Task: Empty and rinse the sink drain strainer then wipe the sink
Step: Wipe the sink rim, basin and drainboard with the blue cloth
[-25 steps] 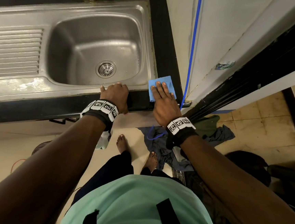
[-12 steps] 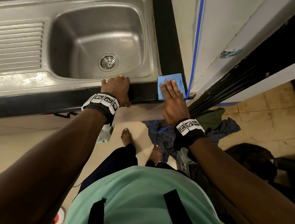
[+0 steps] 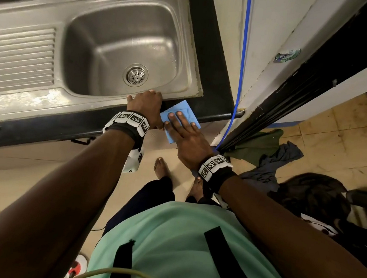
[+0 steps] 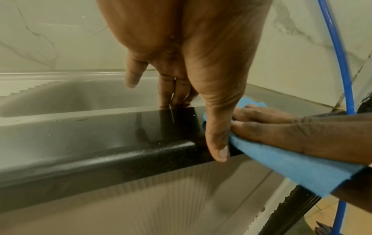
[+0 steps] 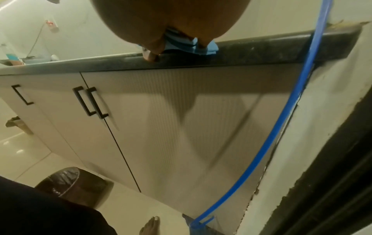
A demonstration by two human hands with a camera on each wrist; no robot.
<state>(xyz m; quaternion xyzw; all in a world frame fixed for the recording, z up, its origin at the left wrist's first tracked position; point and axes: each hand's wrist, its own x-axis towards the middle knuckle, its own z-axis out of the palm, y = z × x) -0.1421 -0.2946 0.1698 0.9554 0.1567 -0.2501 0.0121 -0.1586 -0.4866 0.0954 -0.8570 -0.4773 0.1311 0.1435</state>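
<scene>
Your flat right hand (image 3: 187,137) presses the blue cloth (image 3: 186,111) on the counter edge (image 3: 213,113) beside your resting, relaxed left hand (image 3: 146,105); overhanging, the cloth could slip floorward, strainer (image 3: 135,75) seated in the sink (image 3: 186,39).

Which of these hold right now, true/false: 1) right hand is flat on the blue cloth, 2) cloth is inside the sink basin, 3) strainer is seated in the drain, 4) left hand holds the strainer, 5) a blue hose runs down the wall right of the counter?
1) True. The right hand lies with straight fingers on the blue cloth.
2) False. The cloth lies on the black counter edge, partly overhanging the front, outside the sink.
3) True. The strainer sits in the drain at the basin bottom.
4) False. The left hand rests on the counter's front edge and holds nothing.
5) True. The blue hose runs down the wall beside the counter.
</scene>
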